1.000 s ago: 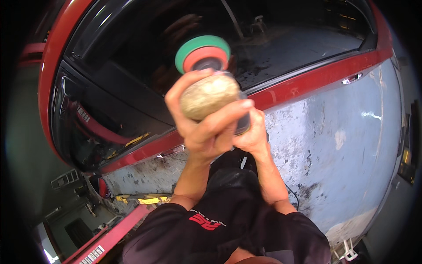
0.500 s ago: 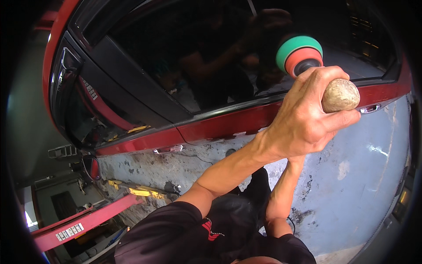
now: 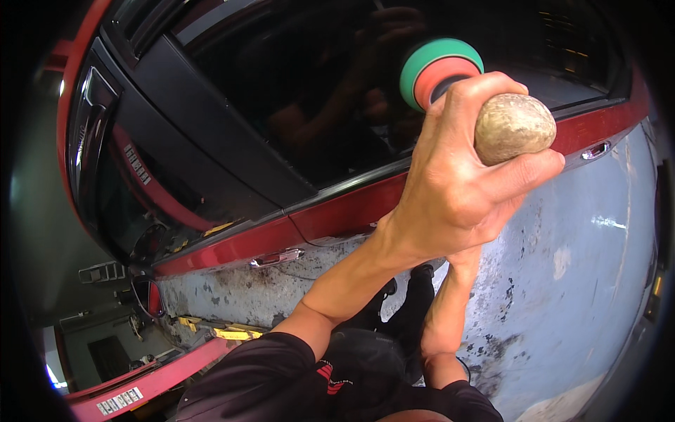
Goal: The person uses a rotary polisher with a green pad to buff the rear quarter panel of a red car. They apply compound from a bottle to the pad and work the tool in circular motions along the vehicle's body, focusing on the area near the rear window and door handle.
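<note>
A polisher with a green foam pad [image 3: 444, 50] and an orange-red backing ring [image 3: 437, 74] rests at a dark car window [image 3: 281, 105]. My left hand [image 3: 457, 176] is closed behind the pad, its fingers wrapped round the tool. Between its spread thumb and fingers shows a rounded, mottled tan knob [image 3: 515, 128], which looks like the tool's rear end. My right forearm [image 3: 450, 316] rises below, and its hand is hidden behind my left one. Whether the pad touches the glass I cannot tell.
The red door panel [image 3: 337, 214] with chrome handles [image 3: 278, 258] runs below the window. A side mirror [image 3: 146, 295] sticks out at the left. A red lift arm [image 3: 155, 380] with yellow parts lies at lower left. The blue-grey floor [image 3: 562, 281] is worn and stained.
My left hand and the polisher have moved left and a little up across the window. The view has shifted slightly. The grip looks the same.
</note>
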Available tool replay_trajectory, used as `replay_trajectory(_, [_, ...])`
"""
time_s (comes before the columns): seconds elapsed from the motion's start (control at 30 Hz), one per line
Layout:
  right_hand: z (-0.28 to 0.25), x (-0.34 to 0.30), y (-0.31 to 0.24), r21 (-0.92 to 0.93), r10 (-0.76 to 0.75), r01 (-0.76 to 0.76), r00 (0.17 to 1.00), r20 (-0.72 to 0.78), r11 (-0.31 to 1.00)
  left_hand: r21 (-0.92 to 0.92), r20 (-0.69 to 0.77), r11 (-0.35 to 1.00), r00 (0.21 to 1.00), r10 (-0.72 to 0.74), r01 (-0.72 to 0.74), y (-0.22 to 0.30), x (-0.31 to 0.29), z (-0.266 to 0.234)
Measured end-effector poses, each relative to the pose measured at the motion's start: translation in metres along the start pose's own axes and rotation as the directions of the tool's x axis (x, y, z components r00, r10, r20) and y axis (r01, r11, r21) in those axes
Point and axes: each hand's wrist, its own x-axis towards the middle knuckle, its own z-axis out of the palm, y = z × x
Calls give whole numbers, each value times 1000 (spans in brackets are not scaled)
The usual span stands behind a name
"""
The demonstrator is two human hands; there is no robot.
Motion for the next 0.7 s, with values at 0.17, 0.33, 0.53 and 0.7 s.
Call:
replay_trajectory(0.17, [10, -13, -4, -36, 3, -4, 1000, -19, 999, -15, 7, 1000, 1000, -2, 3, 4, -6, -16])
replay_trajectory(0.33, [22, -23, -5, -50, 4, -4, 1000, -1, 999, -33, -38, 999, 999, 25, -26, 2, -11, -30])
replay_trajectory(0.53, [37, -31, -5, -65, 10, -9, 1000, 22, 998, -36, -42, 999, 999, 27, -28, 2, -17, -52])
replay_trajectory(0.7, [48, -37, -8, -75, 20, -17, 999, 35, 997, -36, -67, 999, 997, 26, -29, 4, -24, -64])
